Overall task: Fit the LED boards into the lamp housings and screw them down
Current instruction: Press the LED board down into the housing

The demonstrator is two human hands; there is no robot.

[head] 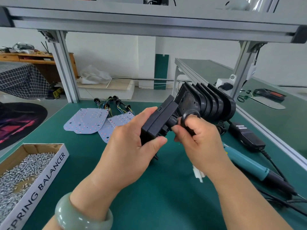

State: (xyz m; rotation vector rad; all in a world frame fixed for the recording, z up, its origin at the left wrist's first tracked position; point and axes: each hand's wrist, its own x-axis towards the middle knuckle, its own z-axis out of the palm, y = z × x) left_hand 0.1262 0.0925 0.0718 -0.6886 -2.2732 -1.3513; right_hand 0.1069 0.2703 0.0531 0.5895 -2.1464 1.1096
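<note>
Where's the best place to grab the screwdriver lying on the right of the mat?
Wrap the right hand round the teal barrel of the screwdriver, coming down from above. It lies flat on the mat with the thinner black nose pointing to the near right, so the thick barrel is the open, easy part to take.

A wide-angle camera is riding on the person's head, facing forward and down across the bench (166,205). It is sitting close above the left hand (131,146) and right hand (201,138), both gripping the lamp housing (159,118) at centre; the aluminium frame (149,25) is curving across 12 o'clock, the screw box (43,180) lying at 8 o'clock.
</note>
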